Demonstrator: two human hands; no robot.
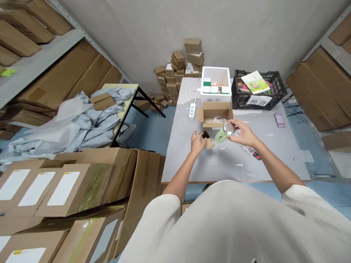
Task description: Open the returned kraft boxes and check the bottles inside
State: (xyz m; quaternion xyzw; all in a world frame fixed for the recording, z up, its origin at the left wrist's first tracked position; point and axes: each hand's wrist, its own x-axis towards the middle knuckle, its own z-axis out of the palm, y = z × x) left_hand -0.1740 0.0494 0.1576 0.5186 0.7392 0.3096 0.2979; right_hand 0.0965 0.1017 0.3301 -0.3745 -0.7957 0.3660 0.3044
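My left hand (196,143) grips a small brown cardboard box (210,143), its dark inside showing at the top. Held by the rim in my right hand (242,133) is a light green cup (220,136) with a silvery round end, tilted over the table. Just beyond both hands sits an open carton (215,114) with clear crinkled packing in it. Beside my right forearm lies a red and black tool (255,153), partly covered by clear plastic, its kind hard to make out.
On the grey table (186,164) stand a white foam box (215,96) with small green-and-white boxes, a black crate (260,102) with booklets, and a power strip (192,111). Stacked cartons (82,182) rise close on the left. A side table (128,98) carries grey plastic bags.
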